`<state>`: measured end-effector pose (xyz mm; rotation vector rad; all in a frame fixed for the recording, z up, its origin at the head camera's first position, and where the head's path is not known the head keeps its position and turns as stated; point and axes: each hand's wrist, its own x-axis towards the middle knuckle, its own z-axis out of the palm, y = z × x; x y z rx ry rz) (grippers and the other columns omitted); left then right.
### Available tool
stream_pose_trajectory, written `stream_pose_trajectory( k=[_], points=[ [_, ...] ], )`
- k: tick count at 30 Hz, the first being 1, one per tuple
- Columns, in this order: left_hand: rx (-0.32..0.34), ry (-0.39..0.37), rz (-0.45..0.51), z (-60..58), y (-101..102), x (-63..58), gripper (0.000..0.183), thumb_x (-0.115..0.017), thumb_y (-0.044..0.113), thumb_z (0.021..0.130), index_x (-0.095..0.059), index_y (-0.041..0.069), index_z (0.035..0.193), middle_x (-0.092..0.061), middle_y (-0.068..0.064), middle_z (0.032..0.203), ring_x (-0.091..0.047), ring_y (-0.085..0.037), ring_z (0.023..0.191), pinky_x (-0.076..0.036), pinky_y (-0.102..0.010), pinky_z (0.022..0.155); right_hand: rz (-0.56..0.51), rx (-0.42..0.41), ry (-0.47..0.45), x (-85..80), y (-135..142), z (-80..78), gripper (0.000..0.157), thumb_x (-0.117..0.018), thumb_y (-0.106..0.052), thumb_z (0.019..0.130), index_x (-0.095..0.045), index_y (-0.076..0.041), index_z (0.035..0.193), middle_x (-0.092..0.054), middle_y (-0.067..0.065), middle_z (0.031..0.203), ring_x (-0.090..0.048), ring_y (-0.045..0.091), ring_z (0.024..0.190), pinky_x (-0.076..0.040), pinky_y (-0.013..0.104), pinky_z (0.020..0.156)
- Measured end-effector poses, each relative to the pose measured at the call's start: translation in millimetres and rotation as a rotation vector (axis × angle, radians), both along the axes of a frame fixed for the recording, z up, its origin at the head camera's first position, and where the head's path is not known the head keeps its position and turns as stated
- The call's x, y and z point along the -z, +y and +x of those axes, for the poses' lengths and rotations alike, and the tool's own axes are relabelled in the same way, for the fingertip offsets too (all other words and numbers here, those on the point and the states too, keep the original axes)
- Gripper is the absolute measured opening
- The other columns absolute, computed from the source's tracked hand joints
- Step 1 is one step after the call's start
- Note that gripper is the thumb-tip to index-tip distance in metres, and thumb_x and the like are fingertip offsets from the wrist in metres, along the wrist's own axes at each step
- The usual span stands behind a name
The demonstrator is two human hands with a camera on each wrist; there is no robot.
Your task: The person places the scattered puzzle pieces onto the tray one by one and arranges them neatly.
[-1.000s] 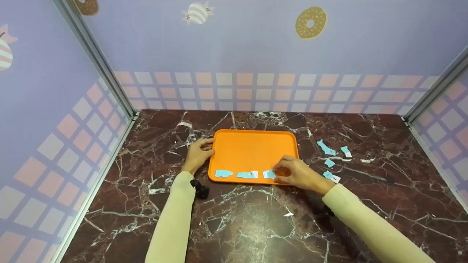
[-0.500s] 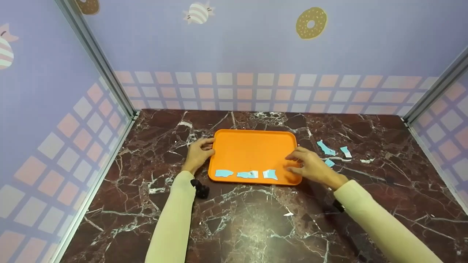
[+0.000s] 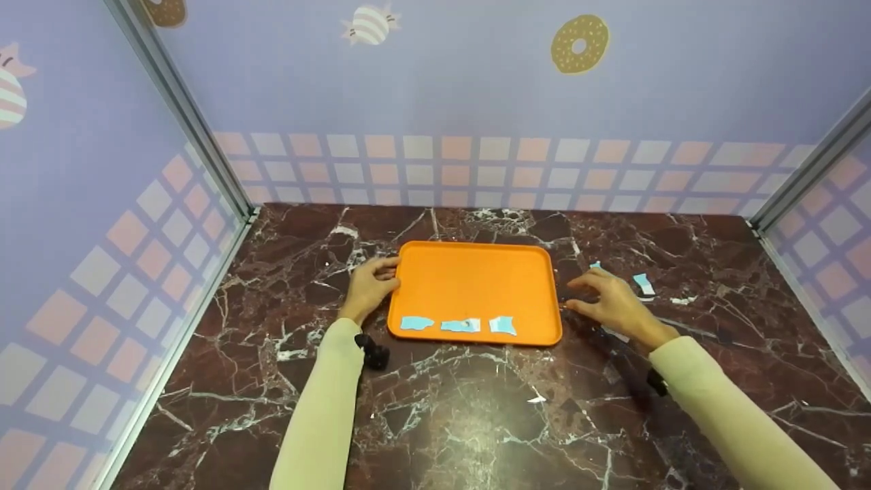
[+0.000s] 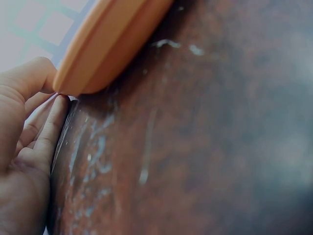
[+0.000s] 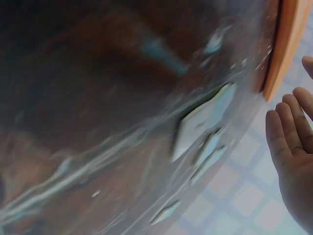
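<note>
An orange tray (image 3: pixel 476 286) lies on the marble table, with three torn light-blue paper pieces in a row along its near side: a left piece (image 3: pixel 416 322), a middle piece (image 3: pixel 461 326) and a right piece (image 3: pixel 503 325). My left hand (image 3: pixel 369 289) holds the tray's left rim; thumb and fingertips meet the rim (image 4: pixel 105 49) in the left wrist view. Just right of the tray, my right hand (image 3: pixel 616 306) hovers with bent, parted fingers and nothing between them. Below it are more torn paper pieces (image 5: pixel 205 120), partly hidden in the head view.
Another blue-and-white scrap (image 3: pixel 643 284) lies beyond my right hand. A small white scrap (image 3: pixel 537 399) or mark shows on the near part of the table (image 3: pixel 435 422). Patterned wall panels (image 3: pixel 476 102) stand behind and at both sides.
My right hand has left the right-hand paper piece on the tray and moved right, off the tray and over the loose pieces. The left hand and tray have stayed put.
</note>
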<state>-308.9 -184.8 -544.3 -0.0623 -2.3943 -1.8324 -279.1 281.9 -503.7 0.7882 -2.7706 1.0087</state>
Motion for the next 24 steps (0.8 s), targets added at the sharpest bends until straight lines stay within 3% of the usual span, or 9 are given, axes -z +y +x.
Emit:
stream_pose_trajectory(
  k=[15,24],
  points=[
    [-0.002,-0.004,0.011,1.0,1,0.5,0.046,-0.068,-0.014,0.086,-0.071,-0.008,0.132,-0.065,-0.027,0.125,-0.067,-0.041,0.117,-0.058,-0.025,0.091,0.048,0.202,0.067,10.4,51,-9.9,0.034,-0.082,-0.003,0.091,-0.071,0.013,0.118,-0.064,0.026,0.110,-0.066,0.047,0.100,-0.056,0.062,0.088],
    [-0.008,0.024,0.009,2.0,2,0.7,0.046,-0.068,-0.014,0.084,-0.072,-0.008,0.129,-0.068,-0.021,0.121,-0.069,-0.035,0.112,-0.059,-0.028,0.091,0.087,0.270,-0.010,13.6,68,-11.6,0.038,-0.079,-0.006,0.095,-0.067,0.015,0.123,-0.059,0.032,0.120,-0.062,0.052,0.108,-0.052,0.065,0.093]
  ],
)
